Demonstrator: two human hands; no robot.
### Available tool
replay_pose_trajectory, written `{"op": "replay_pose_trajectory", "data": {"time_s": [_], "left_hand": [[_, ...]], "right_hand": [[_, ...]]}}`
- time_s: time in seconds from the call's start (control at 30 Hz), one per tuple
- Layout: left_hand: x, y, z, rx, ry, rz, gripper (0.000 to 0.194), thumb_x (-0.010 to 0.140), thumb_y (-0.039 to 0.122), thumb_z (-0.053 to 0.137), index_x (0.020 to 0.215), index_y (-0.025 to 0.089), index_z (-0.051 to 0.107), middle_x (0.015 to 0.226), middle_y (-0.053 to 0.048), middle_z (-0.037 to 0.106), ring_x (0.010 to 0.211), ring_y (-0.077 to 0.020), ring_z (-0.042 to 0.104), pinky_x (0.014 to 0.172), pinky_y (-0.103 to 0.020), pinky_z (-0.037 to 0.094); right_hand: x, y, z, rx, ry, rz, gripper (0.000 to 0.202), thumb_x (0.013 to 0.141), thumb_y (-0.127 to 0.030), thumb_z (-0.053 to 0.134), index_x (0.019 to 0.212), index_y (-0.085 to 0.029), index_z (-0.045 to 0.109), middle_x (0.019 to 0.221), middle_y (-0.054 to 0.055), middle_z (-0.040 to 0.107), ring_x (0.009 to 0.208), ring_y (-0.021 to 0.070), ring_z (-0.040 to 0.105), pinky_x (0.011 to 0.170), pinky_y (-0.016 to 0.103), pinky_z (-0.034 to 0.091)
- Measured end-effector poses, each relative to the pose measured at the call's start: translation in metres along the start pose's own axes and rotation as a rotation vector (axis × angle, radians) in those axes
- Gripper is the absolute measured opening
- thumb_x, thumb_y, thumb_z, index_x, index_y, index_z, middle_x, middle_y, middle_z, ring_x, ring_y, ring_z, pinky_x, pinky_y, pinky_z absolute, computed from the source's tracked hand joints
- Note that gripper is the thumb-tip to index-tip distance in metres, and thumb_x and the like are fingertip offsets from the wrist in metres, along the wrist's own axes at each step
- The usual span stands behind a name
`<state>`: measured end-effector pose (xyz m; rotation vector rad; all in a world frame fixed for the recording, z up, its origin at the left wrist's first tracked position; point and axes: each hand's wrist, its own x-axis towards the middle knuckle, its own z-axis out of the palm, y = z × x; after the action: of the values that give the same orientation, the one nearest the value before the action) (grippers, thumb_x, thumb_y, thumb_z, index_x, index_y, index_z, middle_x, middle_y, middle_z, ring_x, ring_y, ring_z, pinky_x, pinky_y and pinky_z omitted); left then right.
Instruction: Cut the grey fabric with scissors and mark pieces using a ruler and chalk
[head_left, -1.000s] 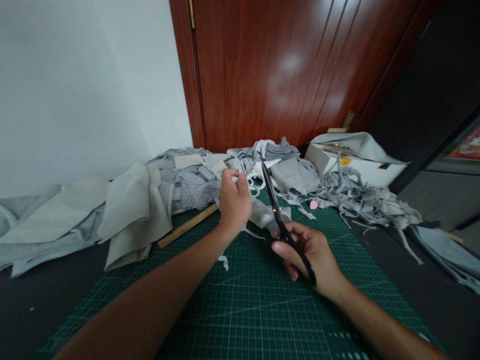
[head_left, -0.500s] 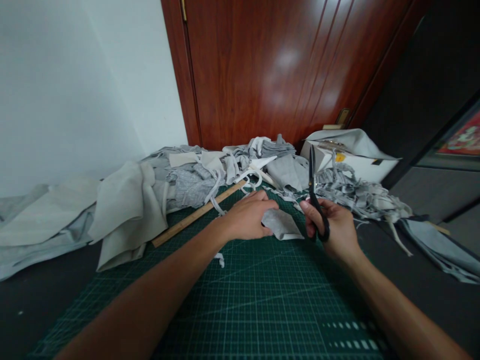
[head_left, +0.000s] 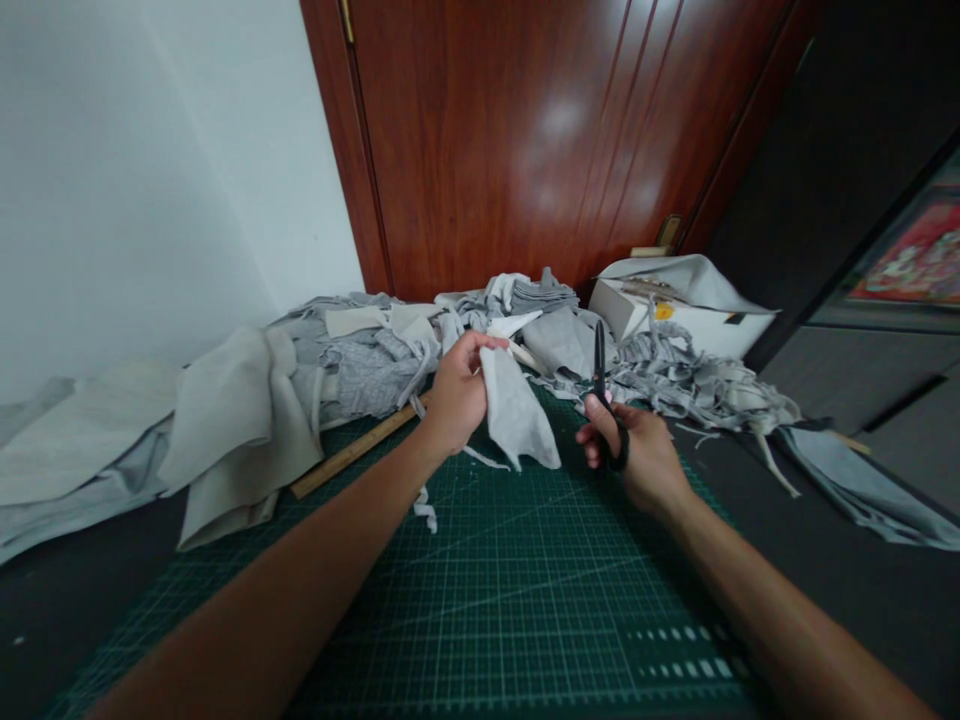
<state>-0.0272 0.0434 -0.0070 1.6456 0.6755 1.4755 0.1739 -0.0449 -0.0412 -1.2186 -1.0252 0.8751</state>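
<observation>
A big red-brown wooden door stood at the back of the room, next to a plain white wall. In front was a dark surface, and on it lay a green cutting mat with thin, pale grid lines. The mat looked flat and firm. A long heap of gray and cream cloth ran along the back and left, and a tangle of cloth strips spread out in front of a white box. A wooden ruler lay slanted at the mat's left side. The right hand had its fingers curled around the handles of black scissors, which pointed up and away. The left hand pinched the top of a light gray piece of cloth between thumb and finger. The piece hung over the middle of the mat, apart from the scissors; I could not tell if its bottom edge touched the mat. It looked light, soft and floppy, and not slippery. A pinch at the top edge seemed enough, though a second pinch at a low corner would pull it flat. A curly white scrap lay nearer on the mat.
</observation>
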Motion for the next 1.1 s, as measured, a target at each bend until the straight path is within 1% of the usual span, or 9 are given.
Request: {"op": "replay_pose_trajectory", "data": {"time_s": [0.1,0.17,0.3,0.47,0.63,0.73,0.87,0.93,1.1], "left_hand": [[0.006,0.013,0.002,-0.203,0.037,-0.088,0.030,0.085,0.047,0.068,0.101,0.022,0.068,0.103,-0.009,0.074,0.090,-0.0258,0.070,0.081,-0.041,0.055],[0.007,0.022,0.004,-0.421,0.027,-0.196,0.034,0.083,0.048,0.070,0.098,0.018,0.071,0.097,-0.011,0.075,0.096,-0.0305,0.072,0.085,-0.044,0.056],[0.002,0.037,0.012,-0.801,0.063,-0.389,0.026,0.083,0.037,0.071,0.097,0.015,0.073,0.092,-0.012,0.077,0.106,-0.0340,0.072,0.093,-0.046,0.056],[-0.011,0.037,0.020,-0.849,0.065,-0.522,0.032,0.094,0.034,0.055,0.108,0.013,0.074,0.099,-0.015,0.079,0.109,-0.0339,0.073,0.098,-0.050,0.056],[-0.028,0.026,0.019,-0.893,0.198,-0.724,0.060,0.105,0.057,0.033,0.128,0.012,0.067,0.118,-0.020,0.077,0.120,-0.0365,0.069,0.103,-0.055,0.054],[-0.042,0.019,0.019,-0.920,0.080,-0.806,0.071,0.102,0.068,0.038,0.128,0.009,0.067,0.125,-0.024,0.074,0.126,-0.0376,0.067,0.106,-0.054,0.053],[-0.062,0.015,0.029,-0.775,-0.169,-0.851,0.038,0.090,0.033,0.073,0.120,0.010,0.072,0.119,-0.020,0.077,0.116,-0.0332,0.071,0.102,-0.047,0.054],[-0.070,0.016,0.035,-0.703,-0.259,-0.820,0.038,0.080,0.017,0.078,0.118,0.011,0.073,0.117,-0.018,0.078,0.110,-0.0325,0.073,0.097,-0.046,0.056],[-0.072,0.022,0.037,-0.701,-0.196,-0.714,0.057,0.062,0.001,0.074,0.117,0.016,0.074,0.114,-0.013,0.078,0.117,-0.0341,0.070,0.095,-0.043,0.056]], "right_hand": [[-0.004,0.000,0.007,0.049,-0.052,0.056,0.062,0.072,-0.075,0.082,0.081,-0.016,0.066,0.073,0.009,0.077,0.042,0.0108,0.057,0.038,0.023,0.047],[-0.009,-0.001,0.013,0.119,-0.097,0.105,0.063,0.072,-0.076,0.081,0.083,-0.015,0.067,0.078,0.011,0.079,0.041,0.0097,0.056,0.038,0.023,0.046],[-0.018,-0.001,0.025,0.250,-0.164,0.144,0.061,0.069,-0.071,0.087,0.075,-0.014,0.068,0.056,0.003,0.068,0.038,0.0089,0.050,0.036,0.021,0.041],[-0.018,0.000,0.031,0.313,-0.124,0.070,0.047,0.063,-0.048,0.098,0.077,-0.017,0.067,0.048,-0.005,0.058,0.040,0.0082,0.048,0.041,0.020,0.039],[-0.008,-0.008,0.018,0.326,-0.043,-0.029,0.040,0.063,-0.036,0.098,0.071,-0.019,0.063,0.045,-0.006,0.058,0.040,0.0082,0.049,0.043,0.019,0.040],[-0.003,-0.010,0.010,0.334,-0.010,-0.055,0.038,0.064,-0.035,0.098,0.069,-0.019,0.063,0.044,-0.006,0.057,0.039,0.0079,0.048,0.042,0.019,0.039],[0.001,-0.012,0.003,0.349,0.021,-0.060,0.035,0.067,-0.033,0.095,0.067,-0.018,0.063,0.046,-0.005,0.057,0.040,0.0072,0.047,0.042,0.019,0.037],[0.003,-0.013,0.001,0.352,0.029,-0.060,0.035,0.068,-0.033,0.093,0.064,-0.018,0.062,0.046,-0.004,0.057,0.041,0.0077,0.048,0.042,0.020,0.038],[0.007,-0.017,-0.007,0.347,0.050,-0.081,0.029,0.067,-0.030,0.093,0.069,-0.019,0.067,0.046,-0.006,0.056,0.042,0.0096,0.046,0.043,0.023,0.039]]}}
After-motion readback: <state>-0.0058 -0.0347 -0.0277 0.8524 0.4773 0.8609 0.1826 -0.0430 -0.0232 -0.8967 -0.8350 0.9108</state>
